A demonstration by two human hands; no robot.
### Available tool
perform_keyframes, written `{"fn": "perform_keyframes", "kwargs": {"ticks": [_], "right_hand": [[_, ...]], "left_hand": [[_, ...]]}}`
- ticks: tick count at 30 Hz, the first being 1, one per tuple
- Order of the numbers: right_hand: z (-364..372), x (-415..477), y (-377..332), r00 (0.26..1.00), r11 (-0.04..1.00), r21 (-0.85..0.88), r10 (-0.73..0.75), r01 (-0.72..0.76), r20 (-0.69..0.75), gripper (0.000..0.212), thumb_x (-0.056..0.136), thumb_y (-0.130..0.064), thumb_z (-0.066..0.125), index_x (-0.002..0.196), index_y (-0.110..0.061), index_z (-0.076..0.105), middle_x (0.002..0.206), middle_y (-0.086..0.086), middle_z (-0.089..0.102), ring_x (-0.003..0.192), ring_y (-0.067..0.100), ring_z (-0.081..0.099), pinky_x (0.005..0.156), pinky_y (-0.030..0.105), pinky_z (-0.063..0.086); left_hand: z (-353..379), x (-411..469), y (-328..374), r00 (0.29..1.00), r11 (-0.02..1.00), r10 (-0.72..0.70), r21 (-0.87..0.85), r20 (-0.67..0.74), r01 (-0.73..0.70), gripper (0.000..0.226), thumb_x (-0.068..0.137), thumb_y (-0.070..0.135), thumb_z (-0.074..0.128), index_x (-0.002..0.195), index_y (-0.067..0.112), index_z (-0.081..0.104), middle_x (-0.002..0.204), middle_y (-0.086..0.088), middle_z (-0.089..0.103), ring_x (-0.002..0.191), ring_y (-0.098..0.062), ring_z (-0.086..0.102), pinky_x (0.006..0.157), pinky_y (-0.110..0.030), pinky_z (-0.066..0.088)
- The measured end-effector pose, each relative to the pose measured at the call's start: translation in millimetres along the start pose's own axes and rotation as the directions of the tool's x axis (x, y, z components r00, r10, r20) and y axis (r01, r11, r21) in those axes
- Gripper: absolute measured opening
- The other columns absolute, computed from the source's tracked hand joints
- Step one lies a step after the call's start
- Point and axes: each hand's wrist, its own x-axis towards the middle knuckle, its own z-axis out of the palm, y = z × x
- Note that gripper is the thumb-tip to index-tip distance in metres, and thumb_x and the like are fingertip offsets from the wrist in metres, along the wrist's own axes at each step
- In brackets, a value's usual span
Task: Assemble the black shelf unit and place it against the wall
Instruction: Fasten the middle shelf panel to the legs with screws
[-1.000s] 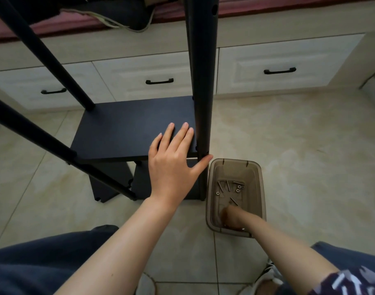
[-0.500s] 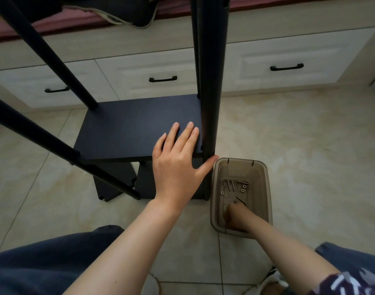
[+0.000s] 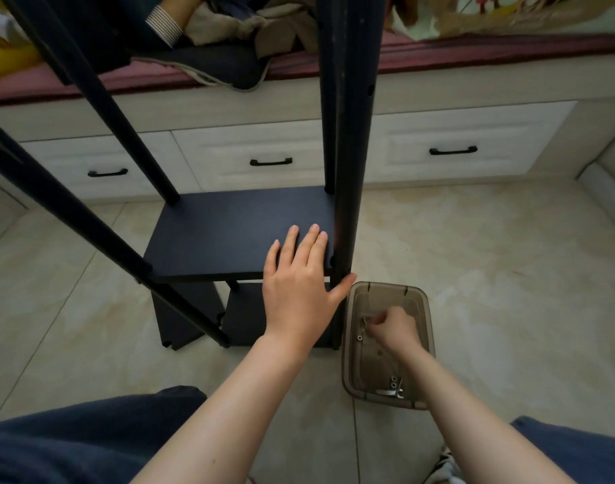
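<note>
Black flat shelf board (image 3: 229,235) is pressed steady by the left hand (image 3: 295,295), fingers (image 3: 311,246) straight, so the right hand (image 3: 393,328) can pinch a small silver screw (image 3: 365,323) in the brown plastic box (image 3: 386,284).

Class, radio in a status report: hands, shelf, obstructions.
Left hand flat on shelf board, thumb at post. Right hand in tub, curled at a screw, grip unclear. Nothing blocking.

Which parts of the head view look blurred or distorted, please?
In the head view, the right hand in the brown bin is motion-smeared; the left hand on the black shelf is sharp; the wide lens bows the drawer fronts and splays the poles; the corners darken.
</note>
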Motion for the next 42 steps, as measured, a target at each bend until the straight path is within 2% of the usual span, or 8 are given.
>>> {"fn": "perform_keyframes", "kwargs": {"ticks": [6, 11, 15, 20, 25, 29, 36, 42], "right_hand": [[-38, -46, -40, 0.966, 0.768, 0.628, 0.048, 0.126, -0.253, 0.010, 0.088, -0.020, 0.072, 0.094, -0.011, 0.070, 0.087, 0.005, 0.072, 0.083, 0.020, 0.068, 0.063, 0.025, 0.049], [-53, -86, -61, 0.943, 0.676, 0.696, 0.005, 0.241, -0.332, 0.007, 0.088, -0.018, 0.073, 0.086, -0.016, 0.067, 0.084, 0.004, 0.072, 0.082, 0.019, 0.069, 0.070, 0.025, 0.050], [-58, -106, -66, 0.924, 0.656, 0.697, -0.005, 0.291, -0.382, 0.009, 0.086, -0.020, 0.075, 0.084, -0.014, 0.069, 0.081, 0.003, 0.074, 0.081, 0.017, 0.070, 0.075, 0.029, 0.055], [-62, -124, -72, 0.917, 0.590, 0.729, -0.053, 0.347, -0.394, 0.004, 0.087, -0.014, 0.073, 0.085, -0.013, 0.070, 0.081, 0.003, 0.074, 0.080, 0.017, 0.070, 0.071, 0.024, 0.052], [-62, -127, -77, 0.916, 0.587, 0.720, -0.106, 0.371, -0.386, 0.005, 0.085, -0.013, 0.076, 0.086, -0.015, 0.071, 0.079, 0.002, 0.075, 0.080, 0.016, 0.071, 0.074, 0.028, 0.054], [-60, -127, -77, 0.921, 0.597, 0.714, -0.124, 0.366, -0.368, 0.006, 0.084, -0.015, 0.076, 0.087, -0.015, 0.071, 0.082, 0.002, 0.075, 0.083, 0.016, 0.072, 0.077, 0.030, 0.056], [-58, -121, -75, 0.932, 0.597, 0.723, -0.138, 0.349, -0.335, 0.007, 0.083, -0.013, 0.077, 0.088, -0.012, 0.072, 0.083, 0.005, 0.076, 0.083, 0.014, 0.072, 0.081, 0.035, 0.058], [-57, -114, -76, 0.904, 0.621, 0.669, -0.177, 0.409, -0.389, 0.006, 0.084, -0.013, 0.077, 0.088, -0.015, 0.072, 0.082, 0.000, 0.075, 0.083, 0.010, 0.071, 0.076, 0.024, 0.054]], "left_hand": [[-15, -6, 8, 0.990, 0.995, -0.035, -0.084, 0.138, 0.047, 0.071, 0.095, 0.047, 0.061, 0.155, 0.019, 0.035, 0.163, 0.001, 0.032, 0.154, -0.021, 0.018, 0.124, -0.039, 0.006], [-9, -33, 11, 0.989, 0.968, -0.044, -0.250, -0.144, 0.007, 0.044, 0.086, 0.017, 0.075, 0.128, 0.007, 0.065, 0.128, -0.005, 0.068, 0.135, -0.025, 0.052, 0.115, -0.043, 0.039], [-10, -54, 17, 0.948, 0.881, -0.179, -0.472, -0.261, 0.037, 0.013, 0.092, 0.026, 0.058, 0.094, 0.016, 0.068, 0.090, 0.008, 0.064, 0.095, -0.016, 0.062, 0.083, -0.035, 0.055], [-18, -46, 14, 0.741, 0.232, -0.555, -0.785, 0.378, 0.574, 0.013, 0.098, 0.032, 0.062, 0.090, 0.022, 0.067, 0.089, 0.004, 0.069, 0.089, -0.010, 0.066, 0.080, -0.027, 0.053], [-20, -28, 5, 0.645, -0.274, -0.458, -0.787, 0.612, 0.553, 0.023, 0.099, 0.032, 0.060, 0.112, 0.015, 0.066, 0.112, -0.005, 0.073, 0.108, -0.016, 0.068, 0.101, -0.033, 0.050], [-17, -24, 7, 0.689, -0.248, -0.372, -0.781, 0.623, 0.572, 0.016, 0.099, 0.034, 0.059, 0.107, 0.023, 0.067, 0.113, 0.004, 0.073, 0.114, -0.009, 0.064, 0.104, -0.027, 0.041], [-6, -17, 9, 0.718, -0.215, -0.287, -0.773, 0.634, 0.597, 0.029, 0.105, 0.031, 0.048, 0.111, 0.012, 0.069, 0.101, 0.003, 0.078, 0.092, 0.000, 0.072, 0.065, -0.006, 0.049], [5, -14, 10, 0.701, -0.194, -0.280, -0.754, 0.656, 0.628, 0.045, 0.103, 0.045, 0.046, 0.119, 0.009, 0.069, 0.113, -0.004, 0.076, 0.114, -0.015, 0.068, 0.098, -0.028, 0.047]]}}
